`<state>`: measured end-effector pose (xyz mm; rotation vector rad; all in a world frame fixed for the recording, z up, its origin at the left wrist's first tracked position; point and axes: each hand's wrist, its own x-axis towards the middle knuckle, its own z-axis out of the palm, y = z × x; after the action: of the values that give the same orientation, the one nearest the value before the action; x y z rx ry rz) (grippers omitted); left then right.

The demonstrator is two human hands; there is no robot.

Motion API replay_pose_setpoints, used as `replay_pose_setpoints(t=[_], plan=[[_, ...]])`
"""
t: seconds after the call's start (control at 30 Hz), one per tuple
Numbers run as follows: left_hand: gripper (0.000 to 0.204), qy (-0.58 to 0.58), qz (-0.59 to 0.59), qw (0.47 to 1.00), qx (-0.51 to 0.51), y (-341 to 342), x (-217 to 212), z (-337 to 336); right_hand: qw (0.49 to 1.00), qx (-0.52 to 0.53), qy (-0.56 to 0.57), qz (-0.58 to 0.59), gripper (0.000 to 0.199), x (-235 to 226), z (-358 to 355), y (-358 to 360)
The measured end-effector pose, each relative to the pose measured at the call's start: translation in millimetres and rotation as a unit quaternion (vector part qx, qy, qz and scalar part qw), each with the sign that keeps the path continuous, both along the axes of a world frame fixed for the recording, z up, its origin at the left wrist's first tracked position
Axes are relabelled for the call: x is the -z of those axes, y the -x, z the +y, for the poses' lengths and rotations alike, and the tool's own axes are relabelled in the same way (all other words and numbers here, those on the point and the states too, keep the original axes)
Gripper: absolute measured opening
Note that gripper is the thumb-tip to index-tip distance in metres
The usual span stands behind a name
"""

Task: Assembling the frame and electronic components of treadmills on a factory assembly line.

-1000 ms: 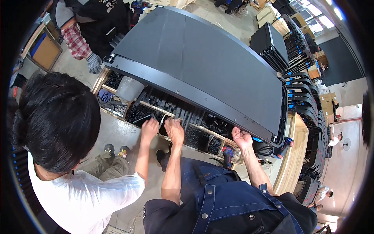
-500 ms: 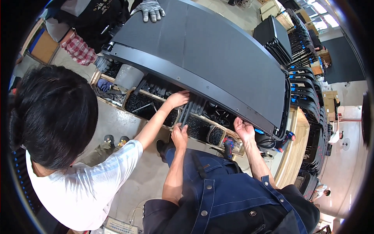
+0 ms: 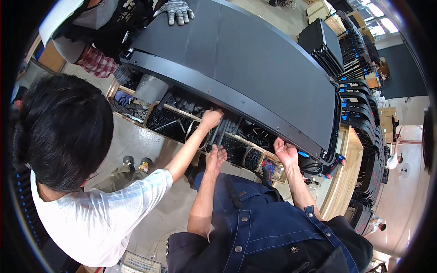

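Observation:
A large dark grey panel [image 3: 255, 54] with a black edge rail lies across the work area. At its near right edge my right hand [image 3: 286, 154], palm up, has its fingers curled against the rail; the fingertips are partly hidden. Below the rail, my left hand [image 3: 215, 158] is open, fingers apart, beside the lower end of a pair of dark bars [image 3: 219, 133] that slant out from under the panel. A co-worker's bare hand [image 3: 212, 118] is at the upper part of these bars. Another person's gloved hand [image 3: 175, 11] rests flat on the panel's far left.
Wooden-edged bins of black screws [image 3: 166, 125] and small parts stand under the near edge. A power drill [image 3: 267, 172] is by my waist, another drill [image 3: 336, 165] at the right corner. Stacked black frames [image 3: 359, 100] line the right. The co-worker in white [image 3: 91, 214] stands close at left.
My left hand has let go of the dark bars and its fingers have spread. The co-worker's hand has shifted slightly down along them. My right hand stays at the panel edge.

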<state>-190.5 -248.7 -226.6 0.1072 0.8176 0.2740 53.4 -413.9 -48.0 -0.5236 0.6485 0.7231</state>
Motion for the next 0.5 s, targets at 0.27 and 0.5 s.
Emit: replay_pose_setpoints(t=[0.27, 0.5], plan=[[0.043, 0.03, 0.094, 0.992, -0.084, -13.7, -11.4, 16.0, 1.0, -0.011, -0.02, -0.015, 0.024, -4.3, 2.6, 3.9], [0.026, -0.321, 0.184, 0.927, -0.067, -43.1, -69.5, -7.2, 0.999, -0.015, -0.018, -0.042, 0.024, 1.8, -6.8, 1.3]])
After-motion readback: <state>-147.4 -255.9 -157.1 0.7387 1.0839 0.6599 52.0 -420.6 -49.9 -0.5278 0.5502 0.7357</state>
